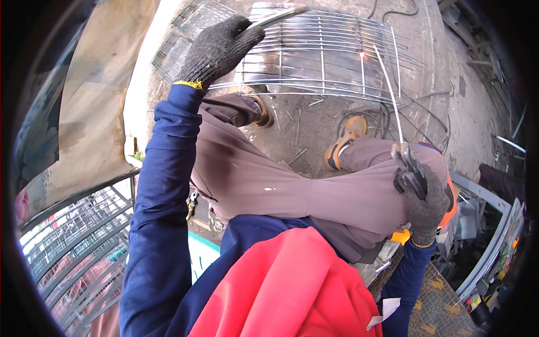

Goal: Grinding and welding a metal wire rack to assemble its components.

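Note:
My left hand [219, 49], in a dark knitted glove, is closed around a flat grey metal bar [278, 17] that points right over the far part of a wire grid [321, 50]. My gloved right hand [424, 196] grips a dark electrode holder [412, 173] beside my right knee. From its jaws a long, thin welding electrode [388, 84] reaches up to the grid's right part. Close to the electrode's tip, a small orange spot [362, 55] glows on a cross wire. The grid of thin parallel rods lies on the ground beyond my shoes.
Black cables [387, 115] run along the ground at the grid's right. Loose metal offcuts [297, 154] lie between my shoes [349, 135]. A slatted metal rack [84, 253] stands at the lower left, and scrap metal [488, 247] at the right. Another mesh piece [193, 22] lies far left.

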